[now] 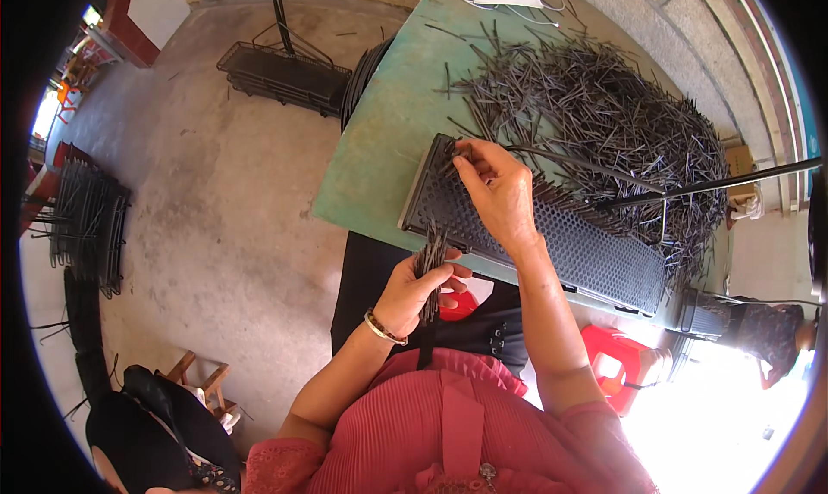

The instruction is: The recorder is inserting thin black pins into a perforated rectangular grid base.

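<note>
My left hand is closed round a bundle of thin black strips, held upright just off the near edge of the table. A long black perforated panel, full of small round holes, lies slantwise along that edge. Over its far left end, my right hand has thumb and fingers pinched together, fingertips at the panel's surface. Whatever is between those fingertips is too small and dark to make out. Along the panel's far side, a row of strip ends sticks up.
A large heap of loose black strips covers the back right of the green table. A thin dark rod crosses above the panel's right part. Wire racks stand on the floor, and a red stool is at right. Other people are nearby.
</note>
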`<state>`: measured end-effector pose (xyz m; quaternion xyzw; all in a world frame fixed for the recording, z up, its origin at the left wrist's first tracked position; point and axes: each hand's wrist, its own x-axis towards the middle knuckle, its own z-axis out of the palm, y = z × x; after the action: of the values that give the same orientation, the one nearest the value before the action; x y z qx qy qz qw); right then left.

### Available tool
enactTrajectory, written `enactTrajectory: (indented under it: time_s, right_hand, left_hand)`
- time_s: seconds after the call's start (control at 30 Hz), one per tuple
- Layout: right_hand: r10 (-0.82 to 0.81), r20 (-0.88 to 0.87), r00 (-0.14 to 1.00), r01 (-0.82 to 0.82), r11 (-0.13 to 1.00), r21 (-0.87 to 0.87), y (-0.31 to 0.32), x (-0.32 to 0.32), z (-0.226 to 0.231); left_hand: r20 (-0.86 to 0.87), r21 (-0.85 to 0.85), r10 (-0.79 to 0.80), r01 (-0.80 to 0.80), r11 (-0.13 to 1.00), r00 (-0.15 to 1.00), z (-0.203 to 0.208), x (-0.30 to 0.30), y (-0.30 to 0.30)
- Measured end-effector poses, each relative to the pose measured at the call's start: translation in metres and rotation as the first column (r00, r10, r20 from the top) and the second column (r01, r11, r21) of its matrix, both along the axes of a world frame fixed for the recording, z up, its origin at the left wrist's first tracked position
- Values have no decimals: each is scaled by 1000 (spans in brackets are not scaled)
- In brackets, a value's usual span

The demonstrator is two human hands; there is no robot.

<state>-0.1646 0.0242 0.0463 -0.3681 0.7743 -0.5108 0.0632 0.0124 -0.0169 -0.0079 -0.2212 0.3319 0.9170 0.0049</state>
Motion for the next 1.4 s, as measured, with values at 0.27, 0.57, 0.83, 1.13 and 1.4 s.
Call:
enactTrajectory:
  time_s: [0.27, 0.57, 0.83, 1.13, 1.4]
  right_hand:
    - [84, -142, 986, -85, 996, 1, -2, 0, -1]
    - [94, -356, 930, -109, 994, -22, -8, -2, -5]
    - [135, -366, 921, -146, 989, -2, -10, 3, -4]
    - [80, -336, 939, -98, 994, -38, -4, 3, -4]
    - [66, -388, 919, -74, 997, -5, 0, 0, -6]
  left_hand:
    - [-4, 8, 4, -4, 1000, 1000, 1, -1, 2]
    - [37, 37, 12, -13, 999, 999, 5, -3, 1]
    - [16, 46, 13, -13, 999, 1000, 5, -3, 0]
    - [7, 45, 18, -18, 999, 1000, 4, -2, -1]
    - [-20, 46, -9, 10, 999, 1000, 10, -9, 0]
